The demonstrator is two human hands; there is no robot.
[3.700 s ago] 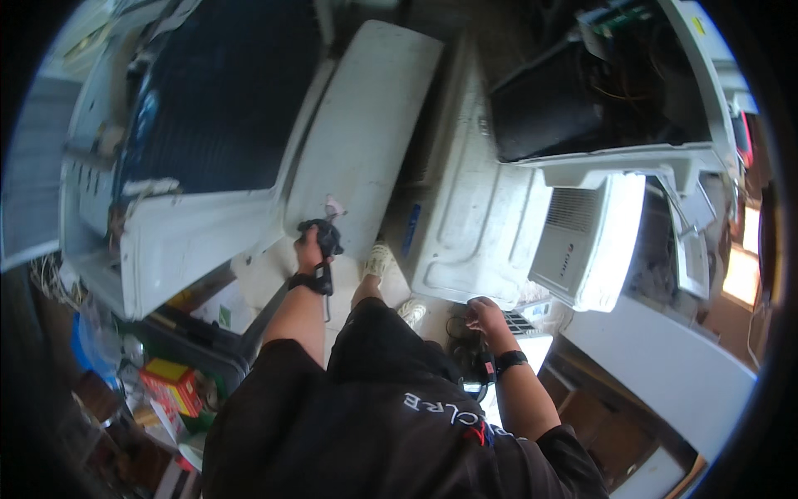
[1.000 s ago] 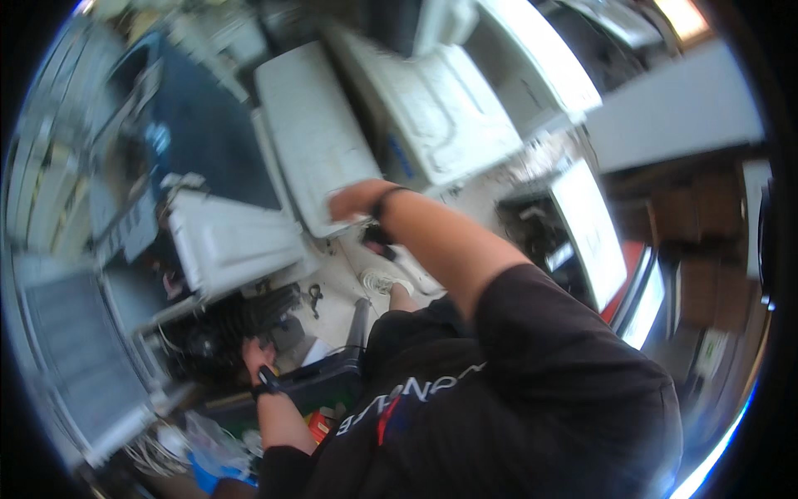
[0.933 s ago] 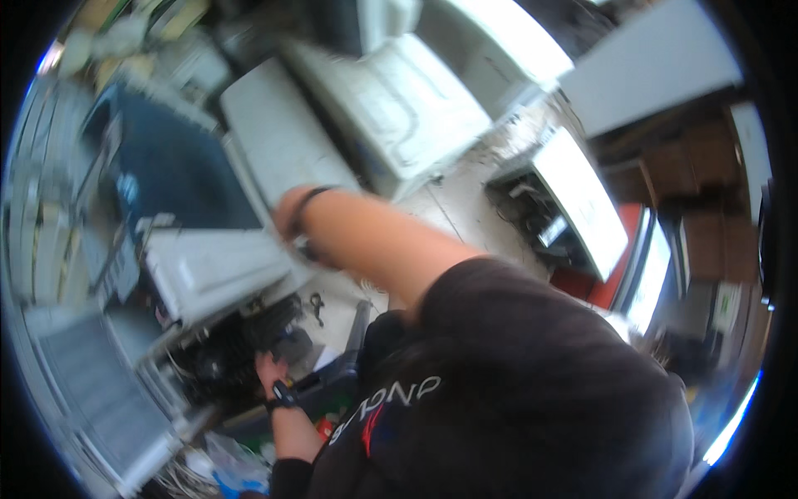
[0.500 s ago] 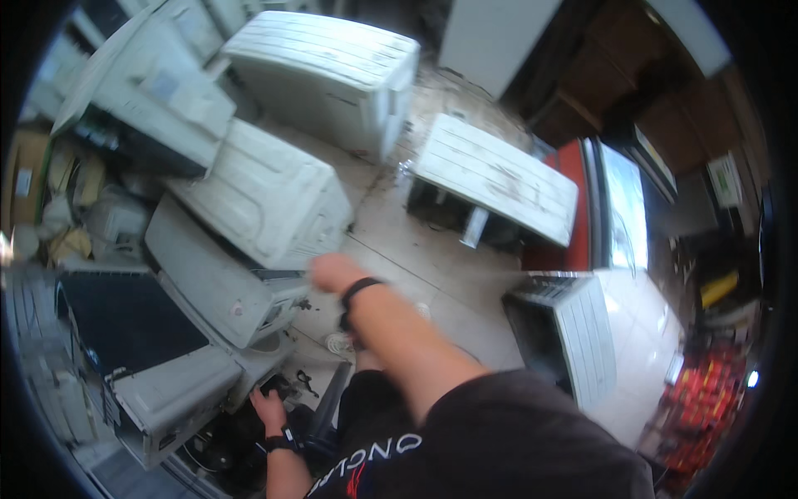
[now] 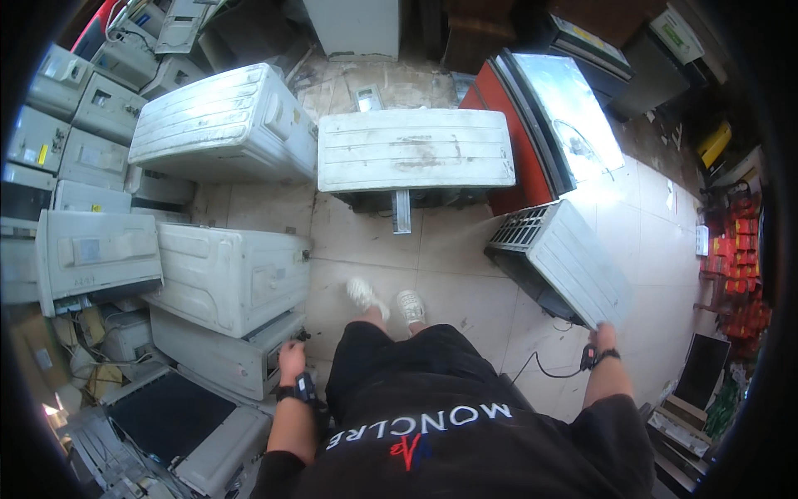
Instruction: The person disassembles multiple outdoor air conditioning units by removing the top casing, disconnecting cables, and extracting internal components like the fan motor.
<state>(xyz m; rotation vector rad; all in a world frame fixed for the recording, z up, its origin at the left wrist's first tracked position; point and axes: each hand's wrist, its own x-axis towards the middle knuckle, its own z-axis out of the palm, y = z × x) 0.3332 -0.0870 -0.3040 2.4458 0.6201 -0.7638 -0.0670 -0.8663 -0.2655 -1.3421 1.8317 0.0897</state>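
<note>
That white air-conditioner casing [image 5: 572, 262] looks heavy and stiff, best held by opposite edges, though I can't tell if right hand [image 5: 605, 337] or left hand [image 5: 292, 361] has fingers clamped.

R grip [image 5: 605, 337] swung back from L, now by wht casing [image 5: 575, 264].

Left hand [image 5: 292, 360] and right hand [image 5: 605, 337] are well apart.

Grips unclear
Your left hand [image 5: 292, 361] and right hand [image 5: 605, 337] are too small for finger detail; the lower edge crops your shirt [image 5: 499, 457].
</note>
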